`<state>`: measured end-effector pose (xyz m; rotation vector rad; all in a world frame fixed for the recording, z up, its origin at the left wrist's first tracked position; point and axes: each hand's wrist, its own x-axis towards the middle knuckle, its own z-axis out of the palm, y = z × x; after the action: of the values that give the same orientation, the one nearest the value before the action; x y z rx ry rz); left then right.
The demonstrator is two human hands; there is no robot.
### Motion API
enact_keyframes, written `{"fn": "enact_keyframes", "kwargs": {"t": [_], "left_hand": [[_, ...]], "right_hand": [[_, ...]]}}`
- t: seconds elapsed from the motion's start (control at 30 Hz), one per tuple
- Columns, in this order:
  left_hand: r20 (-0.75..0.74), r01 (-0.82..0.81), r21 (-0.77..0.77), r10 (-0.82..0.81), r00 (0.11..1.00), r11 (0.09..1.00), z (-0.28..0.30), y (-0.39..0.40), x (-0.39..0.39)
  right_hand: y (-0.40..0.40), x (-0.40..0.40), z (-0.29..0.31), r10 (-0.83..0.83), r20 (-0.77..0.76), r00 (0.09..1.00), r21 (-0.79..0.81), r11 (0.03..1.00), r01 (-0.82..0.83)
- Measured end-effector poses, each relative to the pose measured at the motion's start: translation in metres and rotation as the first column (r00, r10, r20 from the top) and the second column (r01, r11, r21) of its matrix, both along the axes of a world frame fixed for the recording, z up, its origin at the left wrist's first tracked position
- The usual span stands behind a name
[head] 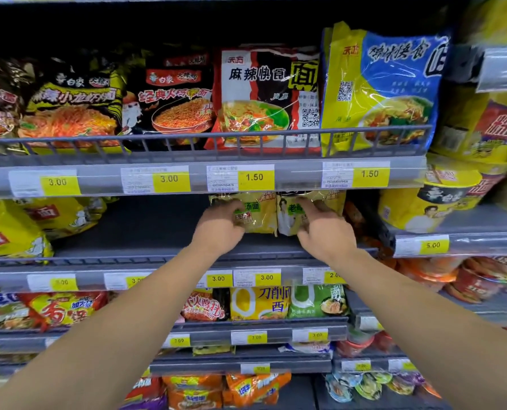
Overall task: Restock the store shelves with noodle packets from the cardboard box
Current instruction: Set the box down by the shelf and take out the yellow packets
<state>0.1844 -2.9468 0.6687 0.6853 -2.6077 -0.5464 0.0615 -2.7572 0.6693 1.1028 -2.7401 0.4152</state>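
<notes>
Two pale yellow noodle packets stand side by side on the second shelf, under the 1.50 price tags. My left hand grips the left packet at its lower left corner. My right hand grips the right packet, with its fingers over the packet's front. Both arms reach up from the bottom of the view. The cardboard box is out of sight.
The shelf is bare and dark to the left of the two packets, up to yellow packets at the far left. The shelf above holds black, red and blue-yellow packets behind a rail. Cup noodles stand at the right. Lower shelves are stocked.
</notes>
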Motion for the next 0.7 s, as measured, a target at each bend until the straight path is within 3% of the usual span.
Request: {"fn": "enact_keyframes", "kwargs": {"t": [0.07,0.27,0.4,0.7], "left_hand": [[0.117,0.096,0.008,-0.096,0.988,0.995,-0.005,0.001,-0.004],[0.274,0.15,-0.023,-0.138,0.952,0.988,-0.006,0.001,-0.01],[0.294,0.153,-0.048,-0.132,0.947,0.987,-0.01,0.002,-0.011],[0.31,0.124,-0.076,-0.095,0.946,0.989,-0.008,0.005,-0.005]], "right_hand": [[-0.001,-0.004,-0.004,0.016,0.007,1.0,0.033,0.999,-0.017],[-0.002,-0.016,-0.013,0.059,0.104,0.993,0.083,0.994,-0.068],[-0.002,-0.023,-0.01,0.01,0.175,0.984,0.088,0.996,-0.026],[-0.003,-0.018,-0.002,-0.042,0.184,0.982,0.189,0.982,0.006]]}}
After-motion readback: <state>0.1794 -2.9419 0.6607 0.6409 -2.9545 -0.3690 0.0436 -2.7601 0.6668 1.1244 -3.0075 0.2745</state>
